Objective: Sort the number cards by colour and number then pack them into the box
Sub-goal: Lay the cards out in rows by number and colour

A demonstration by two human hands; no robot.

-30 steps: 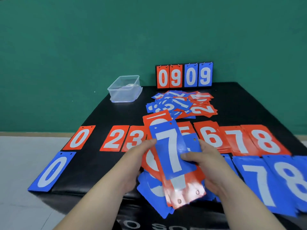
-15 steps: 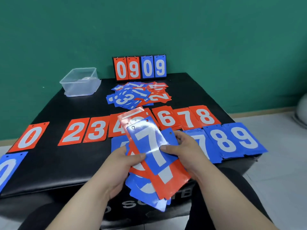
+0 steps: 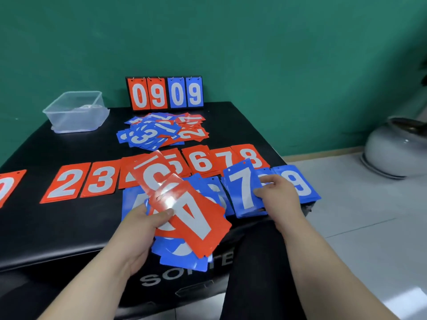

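Blue 7 card (image 3: 243, 192): right hand (image 3: 279, 195) pinches; stack (image 3: 191, 218): left hand (image 3: 141, 229) grips

bright, even light – glare on the red card (image 3: 171, 199) – soft blur

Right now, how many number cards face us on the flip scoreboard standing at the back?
4, side by side, left to right: red 0, red 9, blue 0, blue 9. More cards may hang hidden behind them.
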